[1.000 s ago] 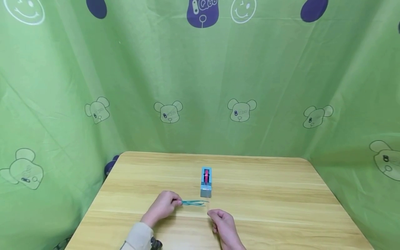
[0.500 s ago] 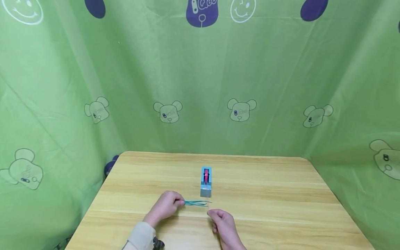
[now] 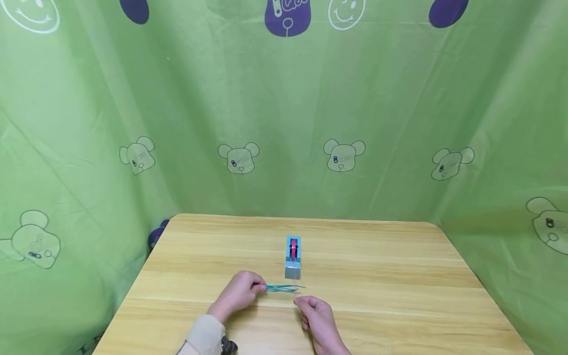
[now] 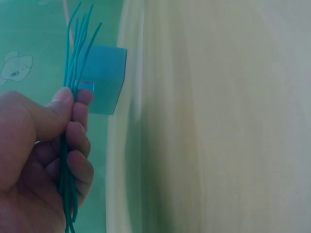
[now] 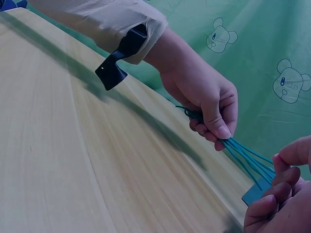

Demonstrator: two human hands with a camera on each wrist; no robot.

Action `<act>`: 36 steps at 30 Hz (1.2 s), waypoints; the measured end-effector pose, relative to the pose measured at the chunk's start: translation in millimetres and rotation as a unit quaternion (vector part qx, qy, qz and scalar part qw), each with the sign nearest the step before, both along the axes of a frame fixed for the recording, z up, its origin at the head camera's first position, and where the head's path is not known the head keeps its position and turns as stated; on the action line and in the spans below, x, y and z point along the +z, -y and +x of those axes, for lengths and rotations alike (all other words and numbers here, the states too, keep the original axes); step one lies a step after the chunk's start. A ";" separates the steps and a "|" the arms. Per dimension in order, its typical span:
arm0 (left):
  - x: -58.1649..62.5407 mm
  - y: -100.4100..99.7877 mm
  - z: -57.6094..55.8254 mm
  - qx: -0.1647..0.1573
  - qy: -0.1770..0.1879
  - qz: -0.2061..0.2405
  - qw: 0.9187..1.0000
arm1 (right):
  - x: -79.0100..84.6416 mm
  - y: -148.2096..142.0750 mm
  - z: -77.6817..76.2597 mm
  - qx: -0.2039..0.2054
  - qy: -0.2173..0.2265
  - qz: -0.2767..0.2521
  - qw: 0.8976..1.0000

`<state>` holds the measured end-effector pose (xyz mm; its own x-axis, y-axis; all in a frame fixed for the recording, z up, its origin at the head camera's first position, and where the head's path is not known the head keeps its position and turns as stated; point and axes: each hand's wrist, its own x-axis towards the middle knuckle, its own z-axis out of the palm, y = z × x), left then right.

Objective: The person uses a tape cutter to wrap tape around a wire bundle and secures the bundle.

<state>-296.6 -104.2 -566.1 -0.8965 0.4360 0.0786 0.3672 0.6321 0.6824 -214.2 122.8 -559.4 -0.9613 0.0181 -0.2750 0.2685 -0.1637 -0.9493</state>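
Two bare hands: I see both over the pale wood-grain table (image 3: pixel 377 276); the left hand (image 3: pixel 241 291) grips with thumb and fingers, and the right hand (image 3: pixel 318 315) has thumb and forefinger brought together, apparently pinching the end of a clear tape strip.
Teal strands: one bundle of thin, cord-like teal strands (image 3: pixel 281 288), held above the table in the left hand, tips pointing toward the right; the tails run down along the palm.
Strand handling: I judge them light and bendable yet springy, since the free ends stand out and fan apart; smooth-looking, so single ones could slide. I would take hold round the whole bunch near the middle, leaving the tips free.
Strand count: several, perhaps five or six; they overlap too much for me to be sure.
Tape strip: one clear, narrow strip (image 3: pixel 295 281), faint to my cameras, seemingly running from dispenser to right fingertips; the strand tips cross it in the head view, contact unclear. I expect it to be flimsy and sticky, best handled by its very end.
Dispenser: one blue, box-shaped tape dispenser (image 3: pixel 292 271), beyond the hands, carrying one pinkish-red reel (image 3: pixel 293 249).
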 end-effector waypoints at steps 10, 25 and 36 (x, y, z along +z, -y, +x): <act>-0.4 -5.6 0.4 -0.008 -0.009 0.005 1.000 | -0.8 -0.1 -1.1 -0.001 0.002 0.005 1.000; -1.2 -11.6 1.6 -0.013 -0.007 0.007 1.000 | -0.7 2.0 0.0 0.002 0.008 0.016 1.000; -3.2 -18.8 2.1 -0.020 -0.009 0.010 1.000 | -3.5 3.1 0.1 -0.009 0.010 0.010 1.000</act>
<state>-294.5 -85.5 -569.3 -0.8766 0.4698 0.1042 0.4048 0.6028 0.6876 -214.1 119.7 -562.9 -0.9550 0.0410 -0.2937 0.2847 -0.1505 -0.9467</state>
